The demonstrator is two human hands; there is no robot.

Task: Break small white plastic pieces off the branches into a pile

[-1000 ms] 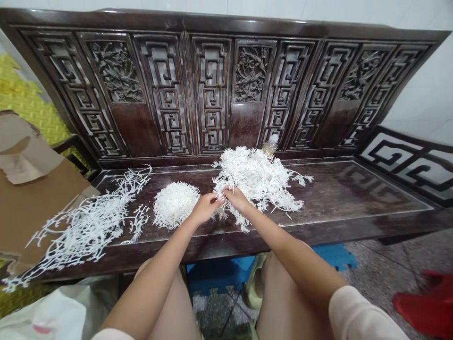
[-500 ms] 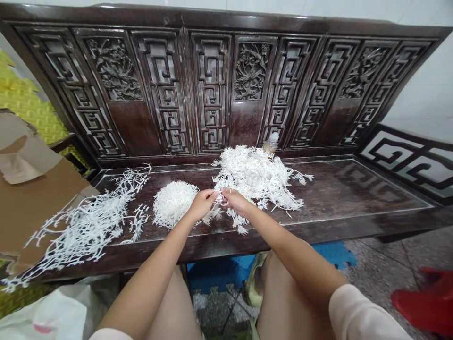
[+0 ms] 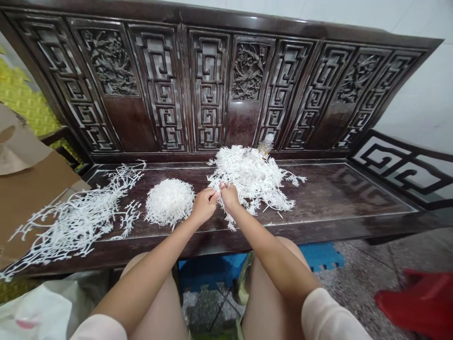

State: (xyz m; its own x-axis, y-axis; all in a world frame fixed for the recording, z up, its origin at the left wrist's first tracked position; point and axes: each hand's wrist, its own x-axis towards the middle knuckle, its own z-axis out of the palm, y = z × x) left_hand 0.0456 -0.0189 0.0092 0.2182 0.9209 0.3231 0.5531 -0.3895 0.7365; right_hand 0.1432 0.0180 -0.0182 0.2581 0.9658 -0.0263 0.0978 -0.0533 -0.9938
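Note:
Both my hands meet at the front edge of a large heap of white, branching coral-like sprigs [image 3: 249, 177], on a dark carved wooden bench seat [image 3: 339, 189]. My left hand [image 3: 204, 206] pinches a thin white sprig with its fingertips, and my right hand [image 3: 229, 196] pinches the same tangle. To the left of my left hand sits a round, dense white mound of sprigs [image 3: 170, 202]. Looser white branches [image 3: 79, 224] lie spread further left, running onto a brown cardboard sheet [image 3: 35, 189].
The bench's carved back panel [image 3: 208, 89] rises behind the seat, with a small plastic bottle [image 3: 266, 144] behind the heap. My knees lie below the seat edge. Nearby are a white plastic bag [image 3: 31, 311], a blue foam mat [image 3: 212, 264] and a red stool [image 3: 417, 302].
The view has shifted slightly, moving the bench left in the frame. My hands stay together at the heap's front edge, still working in the sprigs.

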